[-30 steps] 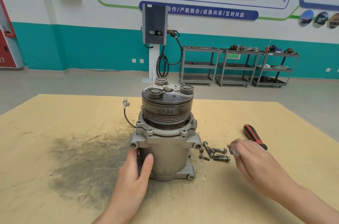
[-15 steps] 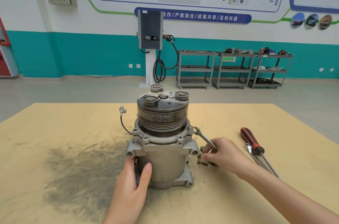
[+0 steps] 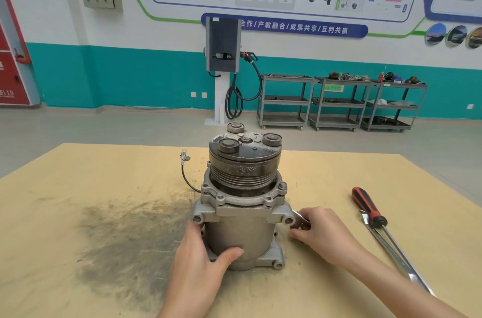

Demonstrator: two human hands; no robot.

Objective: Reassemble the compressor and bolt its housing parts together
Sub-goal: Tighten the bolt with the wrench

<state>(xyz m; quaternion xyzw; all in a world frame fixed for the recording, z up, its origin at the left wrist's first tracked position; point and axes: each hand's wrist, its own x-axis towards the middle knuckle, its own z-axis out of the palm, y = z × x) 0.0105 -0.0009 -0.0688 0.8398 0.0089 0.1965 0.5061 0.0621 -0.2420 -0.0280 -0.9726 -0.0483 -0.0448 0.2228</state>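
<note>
Left hand [image 3: 200,263] wraps the upright grey metal compressor [image 3: 243,203] standing mid-table; right hand [image 3: 322,233], just beside its right lug, pinches a half-hidden silver wrench [image 3: 300,218], bolts hidden beneath it.

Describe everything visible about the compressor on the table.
The compressor stands upright on the yellowish table, a dull grey metal cylinder with a bolted flange, lug ears, a dark grooved pulley and a black wire ending in a plug. The left hand grips its lower body; the right hand is beside its right lug.
</note>
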